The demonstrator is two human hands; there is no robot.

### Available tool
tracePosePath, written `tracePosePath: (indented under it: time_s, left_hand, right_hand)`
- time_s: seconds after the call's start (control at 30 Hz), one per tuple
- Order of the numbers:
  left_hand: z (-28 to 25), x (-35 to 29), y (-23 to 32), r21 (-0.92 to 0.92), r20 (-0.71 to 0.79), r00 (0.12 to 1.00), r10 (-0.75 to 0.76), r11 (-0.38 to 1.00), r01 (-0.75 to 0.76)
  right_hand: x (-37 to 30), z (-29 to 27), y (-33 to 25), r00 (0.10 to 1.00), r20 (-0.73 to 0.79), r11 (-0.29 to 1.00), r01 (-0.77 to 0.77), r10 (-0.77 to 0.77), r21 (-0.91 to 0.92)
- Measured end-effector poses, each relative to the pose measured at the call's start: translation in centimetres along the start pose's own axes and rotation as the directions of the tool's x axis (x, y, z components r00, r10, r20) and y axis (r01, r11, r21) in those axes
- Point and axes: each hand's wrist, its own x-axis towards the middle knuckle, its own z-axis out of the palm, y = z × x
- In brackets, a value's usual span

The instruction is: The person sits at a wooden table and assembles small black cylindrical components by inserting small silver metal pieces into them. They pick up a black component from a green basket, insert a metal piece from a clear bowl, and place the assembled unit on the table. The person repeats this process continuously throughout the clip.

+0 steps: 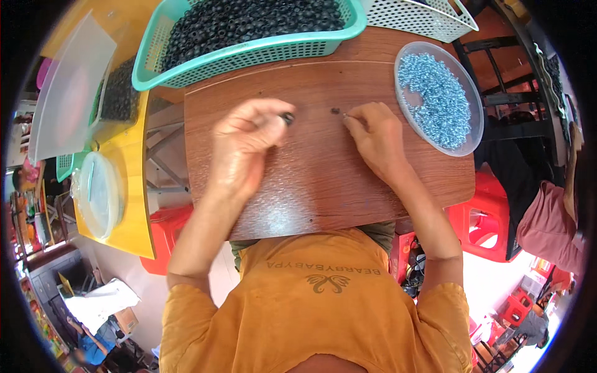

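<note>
Over the wooden table, my left hand [244, 140] is raised, with a small black round part [286, 118] pinched between thumb and fingertips. My right hand [378, 133] rests low over the tabletop, its thumb and forefinger pressed together. What those fingertips hold, if anything, is too small to make out. Just left of them lies a tiny dark piece [336, 111]. A teal basket [249, 56] heaped with similar black parts stands beyond my left hand. To the right of my right hand, a clear round tray [471, 127] holds many small shiny blue pieces.
A white perforated basket [429, 25] stands at the far right. Left of the wooden table [336, 180], a yellow table [134, 205] bears a round lidded tub [99, 193] and a clear plastic bin [71, 93]. Red stools [482, 214] flank me. People sit in the background.
</note>
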Motion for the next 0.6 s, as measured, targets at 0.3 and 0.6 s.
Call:
tracePosePath:
  time_s: [0.3, 0.6]
  left_hand:
    - [1.9, -1.6, -3.0, -0.222, 0.083, 0.99, -0.118, 0.966, 0.133]
    - [2.6, -2.5, -3.2, 0.157, 0.1, 0.988, 0.12, 0.978, -0.135]
  right_hand:
    - [-1.9, -3.2, -4.7, 0.89, 0.309, 0.727, -0.453, 0.335, 0.516]
    - [-1.7, -3.5, -5.8, 0.815, 0.476, 0.508, -0.578, 0.33, 0.638]
